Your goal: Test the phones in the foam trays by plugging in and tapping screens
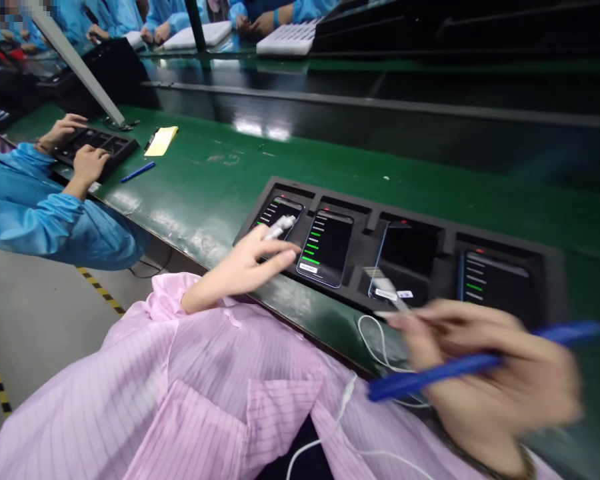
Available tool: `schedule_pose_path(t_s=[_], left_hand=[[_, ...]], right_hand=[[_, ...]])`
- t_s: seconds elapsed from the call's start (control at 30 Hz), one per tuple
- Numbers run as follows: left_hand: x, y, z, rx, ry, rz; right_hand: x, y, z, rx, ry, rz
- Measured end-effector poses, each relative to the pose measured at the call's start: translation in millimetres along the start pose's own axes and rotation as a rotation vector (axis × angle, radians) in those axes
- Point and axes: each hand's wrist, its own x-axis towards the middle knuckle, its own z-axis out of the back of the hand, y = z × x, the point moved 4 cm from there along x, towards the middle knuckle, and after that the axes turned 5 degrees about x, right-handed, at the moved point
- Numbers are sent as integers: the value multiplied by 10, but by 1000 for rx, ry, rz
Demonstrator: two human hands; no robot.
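My left hand has its fingers apart over the left side of a black foam tray. A whitish piece shows at its index fingertip; whether worn or held is unclear. Beside it lies a phone with green and white lines on its screen. Another lit phone is partly behind the fingers. My right hand, blurred, has a blue pen tucked through its fingers. A pale, blurred piece extends from its fingertips over a dark-screened phone. The rightmost phone is partly behind this hand.
A white cable loops at the bench edge and across my pink smock. Left on the green bench lie a blue pen and yellow notepad. A co-worker's hands rest at another black tray.
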Motion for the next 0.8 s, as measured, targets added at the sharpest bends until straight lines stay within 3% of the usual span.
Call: schedule_pose_path(t_s=[0.1, 0.23, 0.37, 0.5, 0.57, 0.67, 0.73, 0.8], left_hand=[[-124, -223, -169, -131, 119, -96], [-158, -170, -165, -273, 29, -42], [-180, -13, -140, -414, 29, -4], [-192, 198, 73, -458, -166, 27], [-201, 317, 336, -377, -349, 20], [-249, 404, 816, 62, -641, -75], [-275, 425, 1038, 366, -744, -119], [-274, 452, 1139, 537, -758, -135]], right_hand=[[97, 152, -367, 68, 110, 145], [197, 224, -700, 134, 130, 207], [217, 244, -790, 173, 106, 152], [286, 118, -771, 126, 312, 220], [336, -141, -688, -40, 376, 212], [345, -684, -546, -297, 383, 54], [265, -934, -525, -391, 417, 3], [153, -1008, -546, -422, 428, 10]])
